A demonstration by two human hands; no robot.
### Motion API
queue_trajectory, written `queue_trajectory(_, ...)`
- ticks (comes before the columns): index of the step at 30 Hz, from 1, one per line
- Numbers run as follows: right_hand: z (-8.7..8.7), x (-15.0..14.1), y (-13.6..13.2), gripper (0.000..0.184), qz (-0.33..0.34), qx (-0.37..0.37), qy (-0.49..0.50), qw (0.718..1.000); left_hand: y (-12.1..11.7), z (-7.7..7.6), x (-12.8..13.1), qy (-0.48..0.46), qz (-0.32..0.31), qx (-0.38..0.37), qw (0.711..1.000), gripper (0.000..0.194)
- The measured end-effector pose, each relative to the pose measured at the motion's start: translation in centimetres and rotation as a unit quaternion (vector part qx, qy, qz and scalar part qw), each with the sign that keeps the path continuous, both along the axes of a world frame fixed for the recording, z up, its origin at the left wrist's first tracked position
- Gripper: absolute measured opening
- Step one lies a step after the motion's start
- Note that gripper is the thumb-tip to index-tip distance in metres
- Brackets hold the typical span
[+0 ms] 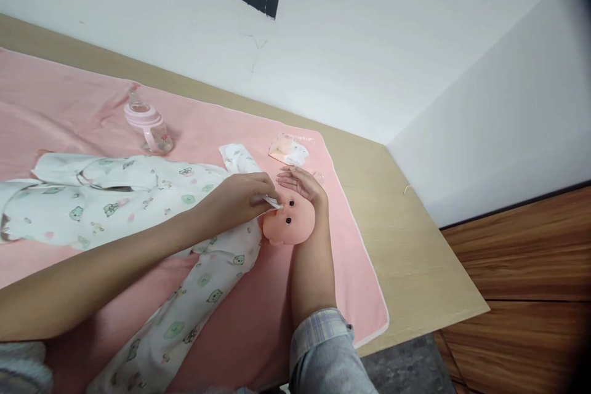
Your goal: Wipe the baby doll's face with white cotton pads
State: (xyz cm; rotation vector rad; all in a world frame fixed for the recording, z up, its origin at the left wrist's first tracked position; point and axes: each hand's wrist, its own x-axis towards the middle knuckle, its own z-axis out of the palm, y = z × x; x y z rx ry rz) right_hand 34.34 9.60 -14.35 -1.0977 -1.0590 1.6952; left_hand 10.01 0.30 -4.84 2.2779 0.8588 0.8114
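Observation:
A baby doll point(300, 221) lies face up in white clothes point(184, 197) printed with green and brown animal figures. My left hand point(244, 194) reaches across its chest, fingers pinched on a small white tissue point(272, 202) that touches the lower part of the doll's face. The mouth is hidden behind the hand and tissue. My right forearm runs along the crown of the doll's head, and my right hand point(300, 183) curves around the far side of it. Its fingers are stretched out, palm partly showing, with nothing held.
On the pink blanket point(360, 295) stands a pink-topped baby bottle point(148, 128) with a handle. A small white and orange packet point(289, 149) lies beyond my right hand. The wooden table point(415, 258) meets a white wall point(332, 43); wood-grain panels point(526, 258) are at the right.

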Motion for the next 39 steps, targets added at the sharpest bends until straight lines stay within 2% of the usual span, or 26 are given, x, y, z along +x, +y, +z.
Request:
queue_trajectory(10, -1.1, 0.2, 1.1, 0.013, 0.003, -0.009, 0.020, 1.000, 0.1, -0.1, 0.1, 0.044, 0.015, -0.013, 0.999, 0.018)
queue_trajectory(14, -0.9, 0.2, 0.8, 0.016, 0.010, 0.002, 0.010, 1.000, 0.7, 0.1, -0.2, 0.049, 0.016, -0.004, 0.999, 0.023)
queue_trajectory(18, -0.4, 0.4, 0.3, 0.021, 0.032, 0.012, 0.009, 0.999, 1.4, 0.9, -1.2, 0.041, 0.043, 0.001, 0.998, 0.027)
queue_trajectory(21, 0.5, 0.7, -0.2, 0.021, 0.069, 0.011, -0.021, 0.997, 2.0, 1.5, -2.3, 0.061, 0.059, 0.000, 0.996, 0.033)
queue_trajectory(25, 3.1, 0.8, -1.5, 0.019, 0.152, 0.037, -0.081, 0.984, 3.0, 1.8, -3.6, 0.054, 0.072, -0.003, 0.996, 0.046)
queue_trajectory(29, 7.7, 0.5, -3.9, 0.017, 0.167, 0.123, -0.145, 0.967, 3.6, 2.2, -4.3, 0.035, 0.074, -0.028, 0.996, 0.052)
queue_trajectory(33, 12.2, -0.8, -6.6, 0.023, 0.203, 0.249, -0.237, 0.917, 4.0, 2.3, -4.6, 0.020, 0.052, -0.044, 0.997, 0.051)
queue_trajectory(36, 14.0, -2.7, -7.8, 0.032, 0.239, 0.289, -0.296, 0.879, 4.2, 2.0, -4.8, -0.012, 0.024, -0.042, 0.999, 0.056)
queue_trajectory(39, 14.5, -4.6, -8.4, 0.037, 0.236, 0.301, -0.319, 0.867, 4.2, 1.8, -4.9, -0.030, 0.012, -0.027, 0.999, 0.061)
